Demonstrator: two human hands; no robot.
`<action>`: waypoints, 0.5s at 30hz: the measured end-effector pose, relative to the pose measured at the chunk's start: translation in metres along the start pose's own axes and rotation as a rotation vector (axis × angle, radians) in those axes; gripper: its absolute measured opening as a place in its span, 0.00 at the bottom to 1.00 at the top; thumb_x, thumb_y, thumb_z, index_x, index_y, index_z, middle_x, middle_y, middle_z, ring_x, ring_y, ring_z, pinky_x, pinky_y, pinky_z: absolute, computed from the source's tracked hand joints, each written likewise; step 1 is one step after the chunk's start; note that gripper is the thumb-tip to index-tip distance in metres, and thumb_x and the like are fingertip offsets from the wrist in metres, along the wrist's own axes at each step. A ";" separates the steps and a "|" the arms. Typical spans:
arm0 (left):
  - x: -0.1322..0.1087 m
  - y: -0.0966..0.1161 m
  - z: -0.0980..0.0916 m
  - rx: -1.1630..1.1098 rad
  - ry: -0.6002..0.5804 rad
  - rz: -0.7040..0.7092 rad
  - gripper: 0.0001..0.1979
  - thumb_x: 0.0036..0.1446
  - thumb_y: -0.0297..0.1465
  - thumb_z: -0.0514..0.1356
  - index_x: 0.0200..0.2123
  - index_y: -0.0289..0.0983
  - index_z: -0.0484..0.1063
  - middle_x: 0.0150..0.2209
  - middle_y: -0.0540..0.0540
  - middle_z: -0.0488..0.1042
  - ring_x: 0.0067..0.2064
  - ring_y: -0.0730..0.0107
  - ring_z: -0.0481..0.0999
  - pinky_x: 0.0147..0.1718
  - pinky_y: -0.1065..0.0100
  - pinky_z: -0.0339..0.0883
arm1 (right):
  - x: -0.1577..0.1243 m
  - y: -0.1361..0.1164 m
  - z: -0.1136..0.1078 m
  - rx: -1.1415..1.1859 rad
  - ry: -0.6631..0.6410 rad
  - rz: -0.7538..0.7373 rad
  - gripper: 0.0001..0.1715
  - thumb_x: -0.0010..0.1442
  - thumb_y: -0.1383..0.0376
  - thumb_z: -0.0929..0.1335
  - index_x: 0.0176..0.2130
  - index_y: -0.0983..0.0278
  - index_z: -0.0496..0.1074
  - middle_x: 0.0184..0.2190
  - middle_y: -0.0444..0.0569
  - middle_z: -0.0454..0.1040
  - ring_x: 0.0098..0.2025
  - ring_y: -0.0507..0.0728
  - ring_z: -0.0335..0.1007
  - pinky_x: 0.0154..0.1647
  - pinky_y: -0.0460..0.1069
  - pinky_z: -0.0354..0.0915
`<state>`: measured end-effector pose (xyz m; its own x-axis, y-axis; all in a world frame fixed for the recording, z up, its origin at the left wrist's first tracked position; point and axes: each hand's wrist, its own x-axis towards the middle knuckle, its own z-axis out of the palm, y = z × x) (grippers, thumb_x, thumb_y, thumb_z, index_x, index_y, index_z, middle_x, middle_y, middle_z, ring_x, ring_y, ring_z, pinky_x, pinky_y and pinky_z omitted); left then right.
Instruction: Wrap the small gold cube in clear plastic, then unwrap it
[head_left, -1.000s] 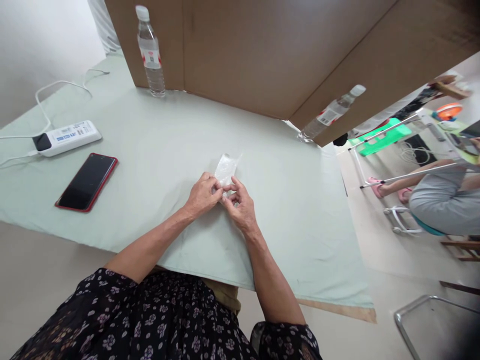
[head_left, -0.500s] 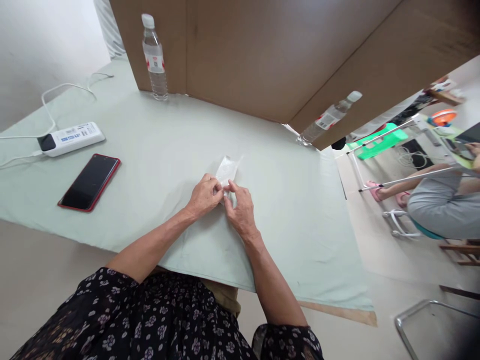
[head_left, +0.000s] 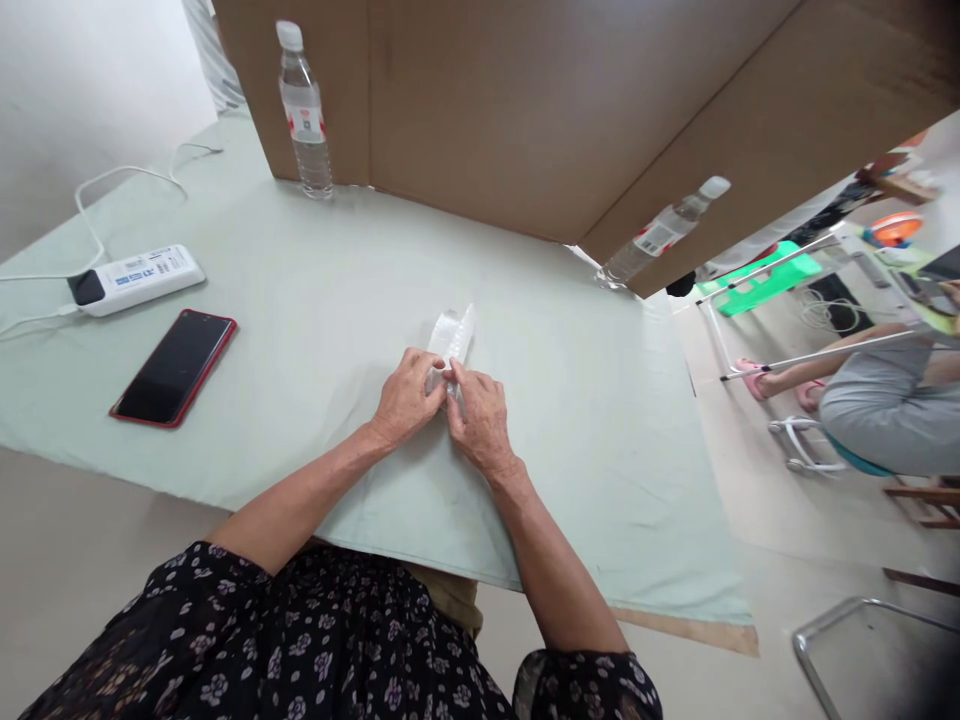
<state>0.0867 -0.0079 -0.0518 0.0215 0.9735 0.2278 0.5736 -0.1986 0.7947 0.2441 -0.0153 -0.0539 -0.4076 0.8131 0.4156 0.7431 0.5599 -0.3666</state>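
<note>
A small clear plastic bag [head_left: 451,337] lies on the pale green cloth [head_left: 315,300] in the middle of the table. My left hand [head_left: 406,397] and my right hand [head_left: 477,416] meet at its near end, fingers curled and pinching the plastic. The far end of the bag sticks out beyond my fingertips. What is inside the bag I cannot make out.
A red-cased phone [head_left: 174,367] and a white power bank [head_left: 135,279] with cables lie at the left. Two water bottles [head_left: 304,110] [head_left: 658,232] stand against a tall cardboard screen [head_left: 540,100]. Another person [head_left: 885,400] sits to the right, beyond the table edge.
My hands have drawn closer together on the bag, and its free end now looks narrower, folded in.
</note>
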 end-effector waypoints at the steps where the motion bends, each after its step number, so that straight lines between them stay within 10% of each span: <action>1: 0.000 0.000 -0.001 0.003 -0.014 0.001 0.09 0.57 0.24 0.60 0.41 0.39 0.71 0.43 0.46 0.72 0.41 0.66 0.74 0.42 0.65 0.70 | 0.000 0.001 -0.001 0.025 0.002 0.000 0.33 0.63 0.70 0.63 0.66 0.66 0.60 0.52 0.55 0.79 0.52 0.64 0.71 0.51 0.58 0.63; 15: 0.003 -0.002 0.000 0.034 -0.071 -0.008 0.13 0.56 0.25 0.60 0.45 0.38 0.72 0.45 0.46 0.75 0.37 0.69 0.74 0.41 0.66 0.69 | 0.007 0.013 -0.005 0.292 0.095 0.147 0.27 0.63 0.66 0.66 0.60 0.59 0.67 0.49 0.51 0.81 0.50 0.61 0.75 0.55 0.59 0.66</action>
<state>0.0852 -0.0042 -0.0523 0.0738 0.9808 0.1803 0.6015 -0.1880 0.7764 0.2533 -0.0029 -0.0516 -0.2460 0.8779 0.4108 0.6017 0.4706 -0.6454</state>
